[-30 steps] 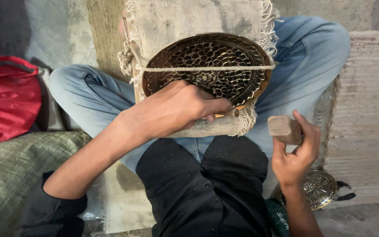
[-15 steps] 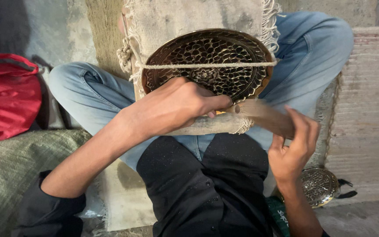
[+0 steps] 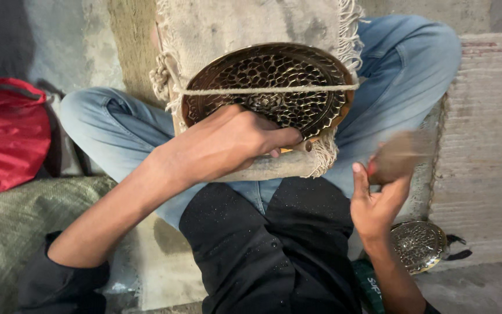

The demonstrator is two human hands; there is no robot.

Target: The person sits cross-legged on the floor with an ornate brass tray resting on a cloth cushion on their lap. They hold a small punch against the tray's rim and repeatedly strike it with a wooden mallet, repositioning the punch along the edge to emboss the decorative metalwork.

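Left hand: the left hand (image 3: 236, 142) is laid over the lower edge of the brass plate (image 3: 268, 87), fingers curled shut around a thin tool (image 3: 297, 147) whose tip just peeks out past the knuckles. What kind of tool can't be told, since most of it is hidden in the fist.

Right hand: the right hand (image 3: 379, 200) is raised off to the right of the left one, well apart from it, and is clamped on a wooden mallet (image 3: 402, 156). The mallet head is smeared with motion blur, so its shape can only be roughly made out.

Brass plate: a round pierced piece with a honeycomb pattern, found right above the left hand. It's tied down by a cord (image 3: 268, 90) stretched straight across its face.

Backing: the plate is propped on a fringed, worn cloth pad (image 3: 251, 26), with a rounded wooden block (image 3: 274, 167) seen just below the left hand.

Legs: blue jeans (image 3: 111, 125) are seen on both sides of the hands, knees spread, with the pad held between them.

Further out: a second pierced metal disc (image 3: 419, 245) is lying on the floor below the right hand. A red bag (image 3: 7, 134) is parked far to the left of the left hand, above a green sack cloth (image 3: 13, 232).
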